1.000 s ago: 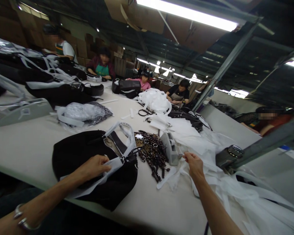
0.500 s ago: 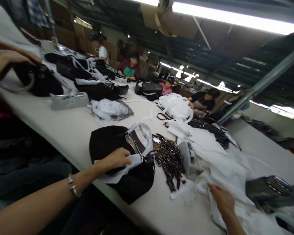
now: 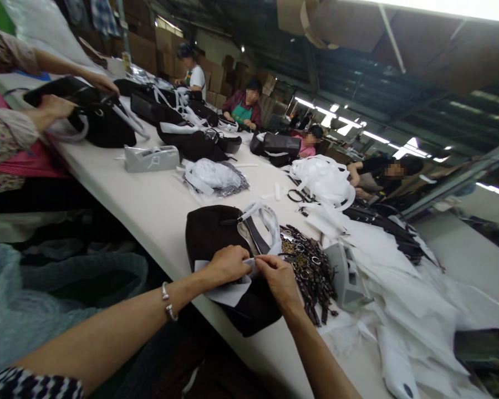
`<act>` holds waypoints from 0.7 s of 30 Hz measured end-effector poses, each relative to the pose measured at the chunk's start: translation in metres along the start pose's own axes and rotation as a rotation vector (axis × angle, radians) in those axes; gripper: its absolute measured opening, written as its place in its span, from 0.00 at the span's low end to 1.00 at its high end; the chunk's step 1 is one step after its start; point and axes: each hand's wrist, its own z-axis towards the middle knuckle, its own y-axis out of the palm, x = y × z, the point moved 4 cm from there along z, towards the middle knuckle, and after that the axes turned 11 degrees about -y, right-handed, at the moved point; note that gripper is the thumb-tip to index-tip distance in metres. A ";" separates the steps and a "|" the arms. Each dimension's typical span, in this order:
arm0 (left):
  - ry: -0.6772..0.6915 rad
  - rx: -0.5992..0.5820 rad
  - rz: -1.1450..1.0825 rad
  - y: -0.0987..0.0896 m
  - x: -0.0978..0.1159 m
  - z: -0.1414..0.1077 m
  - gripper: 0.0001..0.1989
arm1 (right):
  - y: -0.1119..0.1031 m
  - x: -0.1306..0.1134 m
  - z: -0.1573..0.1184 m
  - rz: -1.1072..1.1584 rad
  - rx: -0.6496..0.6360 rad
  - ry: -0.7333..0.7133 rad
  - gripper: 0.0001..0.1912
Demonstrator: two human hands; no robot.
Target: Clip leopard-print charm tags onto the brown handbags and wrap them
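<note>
A black bag (image 3: 210,227) lies on the white table in front of me, its handle (image 3: 270,219) wrapped in white material. My left hand (image 3: 232,264) is closed on a white sheet (image 3: 233,293) that lies across the bag. Right beside it, my right hand (image 3: 274,272) pinches at the edge of the same white material, near the base of the handle; what is between its fingertips is too small to make out. To the right of the bag is a pile of dark straps with metal rings (image 3: 310,266).
Grey tape dispensers stand right of the straps (image 3: 346,277) and at the left (image 3: 152,159). A plastic-wrapped bundle (image 3: 214,176) lies beyond the bag. White sheets (image 3: 382,277) cover the right side. At the left, a person's hands hold another black bag (image 3: 108,124). Several people sit farther back.
My right hand has moved left from the white sheets to the bag, beside my left hand. The view has shifted, and more of the person at the left shows.
</note>
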 end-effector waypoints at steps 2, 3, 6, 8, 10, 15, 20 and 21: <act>0.005 0.016 0.008 0.000 -0.002 -0.001 0.07 | 0.004 0.010 0.002 -0.010 -0.007 0.051 0.15; 0.008 0.017 0.010 0.000 -0.002 -0.001 0.07 | 0.005 0.012 0.003 -0.012 -0.012 0.065 0.15; 0.021 0.008 0.007 0.000 -0.003 -0.002 0.08 | 0.005 0.010 0.004 -0.042 -0.020 0.079 0.14; 0.029 -0.001 -0.002 -0.001 -0.002 -0.002 0.08 | 0.006 0.009 0.005 -0.063 -0.009 0.093 0.16; 0.039 -0.006 -0.018 -0.002 -0.003 -0.003 0.08 | 0.006 0.010 0.005 -0.078 -0.001 0.113 0.21; 0.056 -0.017 -0.080 -0.001 -0.010 -0.003 0.08 | 0.006 0.012 0.007 -0.187 -0.008 0.090 0.20; 0.055 -0.044 -0.142 0.000 -0.014 -0.001 0.08 | 0.001 0.013 0.003 -0.413 0.035 0.040 0.22; 0.053 -0.049 -0.152 0.000 -0.014 -0.001 0.08 | 0.000 0.014 0.002 -0.430 0.049 0.036 0.23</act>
